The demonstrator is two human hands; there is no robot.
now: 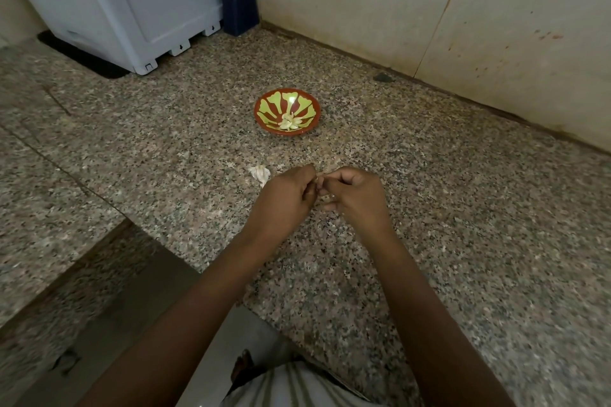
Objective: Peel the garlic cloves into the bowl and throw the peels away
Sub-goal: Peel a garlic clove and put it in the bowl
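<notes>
A small red bowl point(264, 102) with a green leaf pattern stands on the speckled granite counter, and several pale peeled garlic cloves point(290, 121) lie in its bottom. Nearer to me, my left hand point(284, 200) and my right hand point(355, 196) meet fingertip to fingertip above the counter. Both pinch a small pale garlic clove point(320, 182), mostly hidden by the fingers. A bit of whitish garlic point(325, 197) shows under my right fingers. A heap of white garlic peels point(260, 172) lies on the counter just left of my left hand.
A light grey appliance point(132, 0) stands at the back left on a dark mat point(79, 56). A dark blue object point(239, 6) leans in the corner. A tiled wall point(429, 10) runs along the back right. The counter's edge point(109, 241) drops off at the lower left.
</notes>
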